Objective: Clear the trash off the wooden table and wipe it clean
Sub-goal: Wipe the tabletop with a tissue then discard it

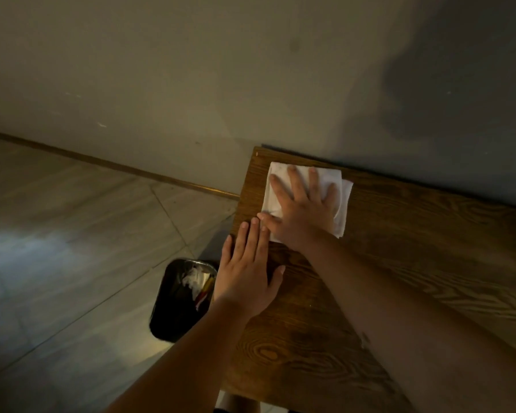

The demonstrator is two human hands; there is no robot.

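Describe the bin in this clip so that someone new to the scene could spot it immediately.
Start at the wooden table against the wall, then look down past its left edge to the tiled floor. The bin stands there beside the left hand: small, black-lined, with crumpled white paper inside.

On my feed I see a plain pale wall (pixel 191 70) filling the upper half, with a few faint scuffs on it and a broad dark shadow (pixel 447 96) on its right part. A wooden skirting board (pixel 116 166) runs along its foot, meeting a floor (pixel 72 222) of large grey tiles, with a soft patch of light (pixel 27 242) at left
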